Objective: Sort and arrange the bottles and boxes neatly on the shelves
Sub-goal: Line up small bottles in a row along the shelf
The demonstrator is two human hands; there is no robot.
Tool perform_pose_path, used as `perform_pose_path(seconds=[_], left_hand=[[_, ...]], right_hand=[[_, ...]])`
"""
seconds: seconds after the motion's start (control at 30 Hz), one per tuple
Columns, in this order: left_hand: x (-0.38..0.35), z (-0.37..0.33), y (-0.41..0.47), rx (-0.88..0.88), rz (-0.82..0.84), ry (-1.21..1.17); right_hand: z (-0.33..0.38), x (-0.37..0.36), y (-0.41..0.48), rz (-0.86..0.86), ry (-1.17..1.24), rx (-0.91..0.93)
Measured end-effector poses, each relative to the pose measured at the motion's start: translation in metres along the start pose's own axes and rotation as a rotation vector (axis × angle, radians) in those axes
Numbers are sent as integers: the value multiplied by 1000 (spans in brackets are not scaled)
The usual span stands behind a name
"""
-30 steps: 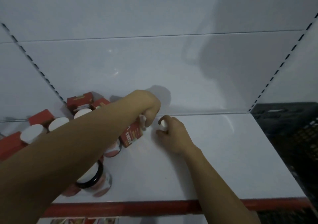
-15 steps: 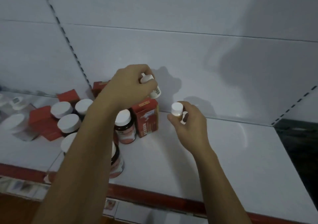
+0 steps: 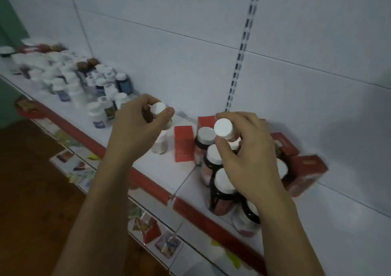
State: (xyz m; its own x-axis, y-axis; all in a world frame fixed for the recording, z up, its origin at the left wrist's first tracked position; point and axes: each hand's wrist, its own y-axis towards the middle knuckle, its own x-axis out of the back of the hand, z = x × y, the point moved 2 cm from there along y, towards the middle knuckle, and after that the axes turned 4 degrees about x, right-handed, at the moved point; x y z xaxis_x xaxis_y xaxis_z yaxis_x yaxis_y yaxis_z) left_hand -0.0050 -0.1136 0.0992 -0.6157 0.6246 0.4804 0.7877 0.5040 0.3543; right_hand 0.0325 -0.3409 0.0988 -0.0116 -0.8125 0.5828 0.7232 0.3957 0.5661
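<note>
**A:** Where are the hands?

**B:** Both hover over the shelf (image 3: 317, 222) in the middle of the frame. The left hand (image 3: 135, 127) curls its fingers and thumb round a small white-capped bottle (image 3: 158, 108), held above the shelf's red front edge.

**A:** And the other?

**B:** The right hand (image 3: 249, 153) pinches a second white-capped bottle (image 3: 223, 127) just under its cap, thumb below. It is right over a group of dark jars (image 3: 224, 187) with white lids.

**A:** Is it touching them?

**B:** I cannot tell, as the palm hides the jars behind it.

**A:** What else stands there?

**B:** A red box (image 3: 184, 144) is upright just left of the jars. A blurred red box (image 3: 304, 174) sits tilted at centre right. A pale bottle (image 3: 160, 144) stands on the shelf beneath the left hand.

**A:** And further off?

**B:** At upper left a crowd of mixed bottles (image 3: 84, 85) covers the far stretch of shelf, too blurred to read. A slotted upright (image 3: 241, 49) runs up the white back wall. A wooden floor (image 3: 31, 191) shows at lower left, and coloured packets (image 3: 146, 225) lie on the shelf below.
</note>
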Motion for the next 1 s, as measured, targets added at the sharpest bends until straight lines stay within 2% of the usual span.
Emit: perform_pose_path(seconds=[0.3, 0.53, 0.63, 0.77, 1.0], left_hand=[[209, 159, 33, 161, -91, 120], [364, 270, 32, 315, -294, 203], [408, 322, 39, 372, -402, 238], [453, 398, 70, 440, -455, 316], [553, 509, 203, 492, -522, 476]], right_hand=[[129, -215, 51, 529, 91, 196], [226, -395, 109, 890, 168, 320], [257, -475, 134, 938, 214, 348], [284, -579, 172, 964, 309, 338], [350, -749, 297, 1101, 395, 456]])
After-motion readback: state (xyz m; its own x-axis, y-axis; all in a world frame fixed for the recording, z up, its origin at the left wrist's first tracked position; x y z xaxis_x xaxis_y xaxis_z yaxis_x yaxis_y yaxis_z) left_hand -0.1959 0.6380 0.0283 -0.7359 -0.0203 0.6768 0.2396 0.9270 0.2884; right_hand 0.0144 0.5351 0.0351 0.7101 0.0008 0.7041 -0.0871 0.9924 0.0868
